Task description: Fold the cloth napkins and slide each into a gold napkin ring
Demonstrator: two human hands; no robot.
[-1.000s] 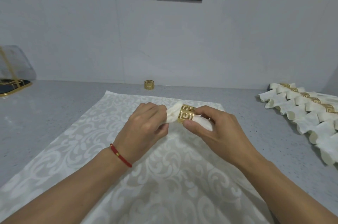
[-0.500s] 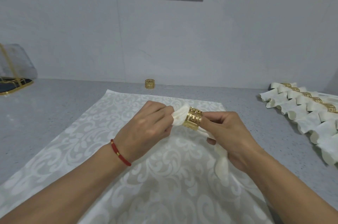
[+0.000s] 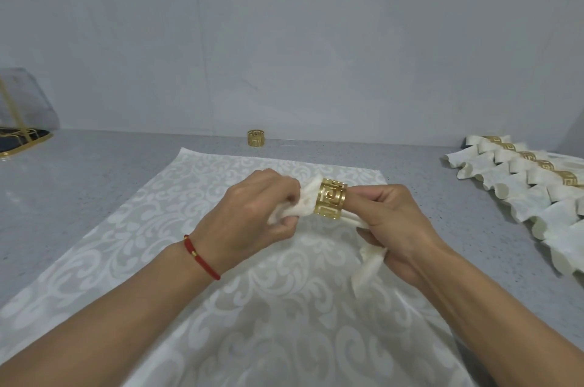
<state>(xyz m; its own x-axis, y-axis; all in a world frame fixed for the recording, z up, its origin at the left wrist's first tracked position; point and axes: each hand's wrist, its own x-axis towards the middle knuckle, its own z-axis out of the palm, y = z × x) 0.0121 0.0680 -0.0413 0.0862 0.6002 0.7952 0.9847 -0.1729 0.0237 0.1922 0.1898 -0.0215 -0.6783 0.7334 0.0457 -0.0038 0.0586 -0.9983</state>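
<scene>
Left grip pinches soft napkin through fretwork gold ring.

left hand grips napkin | right hand holds gold ring

Soft, even light; faint shadows. Sharp centre, wide-angle bending at the edges, slight sheen on the worktop.

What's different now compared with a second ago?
The napkin has been drawn further through the ring: more of it sticks out at the left hand, and its tail now hangs down below the right hand. Both hands keep their grip. The spare ring and the finished napkins have not moved.
</scene>
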